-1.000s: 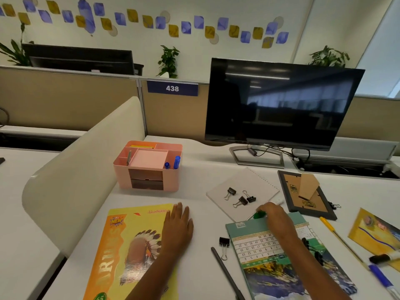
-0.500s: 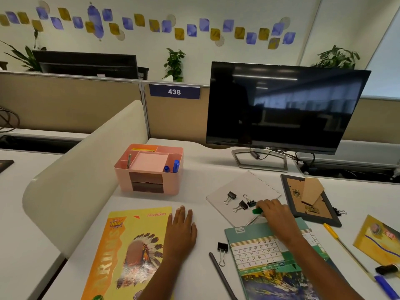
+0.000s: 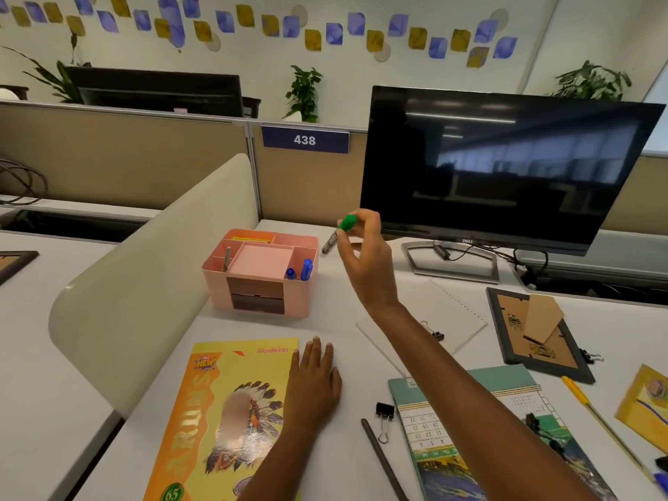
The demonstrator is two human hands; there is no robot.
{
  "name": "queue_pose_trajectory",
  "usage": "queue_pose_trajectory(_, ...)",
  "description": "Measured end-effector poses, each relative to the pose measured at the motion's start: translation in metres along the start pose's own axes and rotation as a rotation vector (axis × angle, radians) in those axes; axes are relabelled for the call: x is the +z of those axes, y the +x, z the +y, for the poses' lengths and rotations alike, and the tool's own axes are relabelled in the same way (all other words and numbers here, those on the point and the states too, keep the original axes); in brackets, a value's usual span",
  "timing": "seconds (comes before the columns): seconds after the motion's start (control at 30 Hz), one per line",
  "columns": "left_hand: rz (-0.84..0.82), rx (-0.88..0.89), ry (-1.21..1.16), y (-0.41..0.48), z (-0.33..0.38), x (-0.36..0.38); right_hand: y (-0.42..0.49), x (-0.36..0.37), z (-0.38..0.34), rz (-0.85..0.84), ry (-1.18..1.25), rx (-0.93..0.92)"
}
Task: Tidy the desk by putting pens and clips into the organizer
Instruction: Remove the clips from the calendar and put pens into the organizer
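My right hand (image 3: 365, 262) is raised above the desk, pinching a green-capped marker (image 3: 339, 233) that hangs just right of the pink organizer (image 3: 260, 273). Two blue pens (image 3: 302, 271) stand in the organizer's right slot and a grey pen (image 3: 227, 258) in its left slot. My left hand (image 3: 314, 385) lies flat on the desk, at the right edge of a yellow book (image 3: 224, 417). A black binder clip (image 3: 384, 415) and a dark pencil (image 3: 383, 461) lie near the front. Another clip (image 3: 433, 332) shows on the white notepad, partly hidden by my arm. A yellow pen (image 3: 592, 414) lies at the right.
A black monitor (image 3: 506, 168) stands at the back right. A dark photo frame (image 3: 535, 330) lies face down right of the white notepad (image 3: 452, 312). A green calendar book (image 3: 470, 428) is under my right arm. A cream divider (image 3: 151, 276) runs along the left.
My right hand has lifted the green-capped marker off the desk near the notepad and carried it up and left toward the organizer. My left hand has stayed flat in place.
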State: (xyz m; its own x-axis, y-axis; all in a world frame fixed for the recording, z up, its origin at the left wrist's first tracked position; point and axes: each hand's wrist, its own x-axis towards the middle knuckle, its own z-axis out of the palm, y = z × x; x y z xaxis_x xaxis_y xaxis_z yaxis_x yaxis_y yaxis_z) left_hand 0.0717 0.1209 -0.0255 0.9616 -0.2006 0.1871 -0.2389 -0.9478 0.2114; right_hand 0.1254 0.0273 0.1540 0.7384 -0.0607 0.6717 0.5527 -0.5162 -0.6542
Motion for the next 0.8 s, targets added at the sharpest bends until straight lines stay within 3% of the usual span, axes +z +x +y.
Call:
queue_pose_trajectory(0.13, -0.022, -0.004, -0.002, 0.001, 0.000, -0.002, 0.017, 0.036, 0.000, -0.021, 0.000, -0.014)
queue_pose_trajectory(0.33, -0.029, -0.017, 0.000, 0.002, -0.001, -0.001, 0.007, 0.067, 0.036, -0.229, -0.131, 0.206)
queue_pose_trajectory(0.47, -0.057, -0.018, 0.010, 0.002, 0.001, -0.002, -0.006, 0.069, 0.050, -0.302, -0.187, 0.223)
queue_pose_trajectory(0.8, -0.040, -0.021, 0.026, 0.001, 0.000, 0.000, -0.054, 0.025, 0.070, -0.193, -0.103, 0.213)
